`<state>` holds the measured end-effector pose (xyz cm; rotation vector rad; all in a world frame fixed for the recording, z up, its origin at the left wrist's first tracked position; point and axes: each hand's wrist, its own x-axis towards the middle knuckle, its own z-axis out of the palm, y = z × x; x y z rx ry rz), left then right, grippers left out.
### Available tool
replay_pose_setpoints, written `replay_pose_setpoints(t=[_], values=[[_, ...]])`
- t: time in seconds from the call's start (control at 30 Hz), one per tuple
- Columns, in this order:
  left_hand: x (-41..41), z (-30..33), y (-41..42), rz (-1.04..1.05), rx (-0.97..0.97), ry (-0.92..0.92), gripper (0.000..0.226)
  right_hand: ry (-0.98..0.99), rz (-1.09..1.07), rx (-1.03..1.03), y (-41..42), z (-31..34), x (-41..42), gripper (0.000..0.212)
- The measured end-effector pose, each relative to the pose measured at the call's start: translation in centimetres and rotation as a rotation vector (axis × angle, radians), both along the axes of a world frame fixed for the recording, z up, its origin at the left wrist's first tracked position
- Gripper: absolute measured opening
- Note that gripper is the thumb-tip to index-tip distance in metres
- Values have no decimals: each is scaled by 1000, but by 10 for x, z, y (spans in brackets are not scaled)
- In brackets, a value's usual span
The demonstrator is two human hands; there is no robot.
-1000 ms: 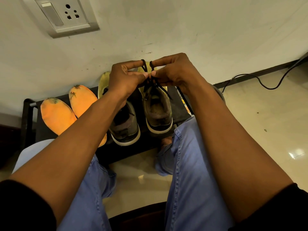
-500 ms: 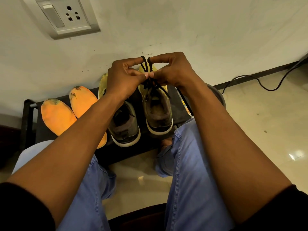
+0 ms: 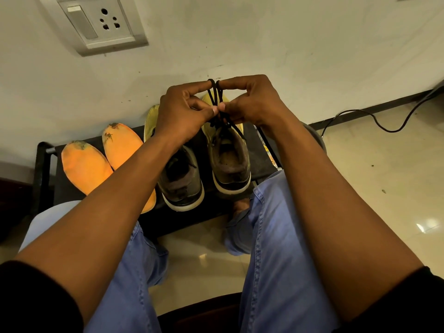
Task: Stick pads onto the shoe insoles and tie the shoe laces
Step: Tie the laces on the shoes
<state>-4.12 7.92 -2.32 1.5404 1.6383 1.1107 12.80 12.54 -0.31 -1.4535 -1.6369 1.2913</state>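
Observation:
Two worn olive-and-yellow shoes stand side by side on a low black rack (image 3: 43, 164), the left shoe (image 3: 181, 186) and the right shoe (image 3: 230, 162). Above the right shoe both hands meet. My left hand (image 3: 182, 111) and my right hand (image 3: 252, 102) each pinch a loop of the black lace (image 3: 214, 92) between thumb and forefinger, with the loops held upright and touching. Two orange insoles (image 3: 84, 164) (image 3: 122, 145) lie on the rack left of the shoes, dark marks at their toe ends.
A white wall with a switch-and-socket plate (image 3: 96, 22) rises behind the rack. A black cable (image 3: 374, 123) trails over the glossy floor at right. My knees in blue jeans (image 3: 276, 236) flank the rack's front edge.
Both hands have lifted the lace loops slightly higher and drawn them closer together; the forefingers now meet at the loop tops. Shoes and insoles have stayed put.

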Motion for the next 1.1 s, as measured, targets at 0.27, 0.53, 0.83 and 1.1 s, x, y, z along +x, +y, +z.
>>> replay_pose_setpoints(t=[0.27,0.53,0.83,1.1], values=[[-1,-2,2,-2,-26,-13,58,-64,-33,-8,0,0,-4,44],[1,-3,1,42,46,196,58,-140,15,-60,3,0,0,4],[4,3,-4,-102,163,385,68,-148,45,-37,2,0,-1,24],[6,-8,5,8,-95,73,53,-111,44,-32,2,-1,-3,17]])
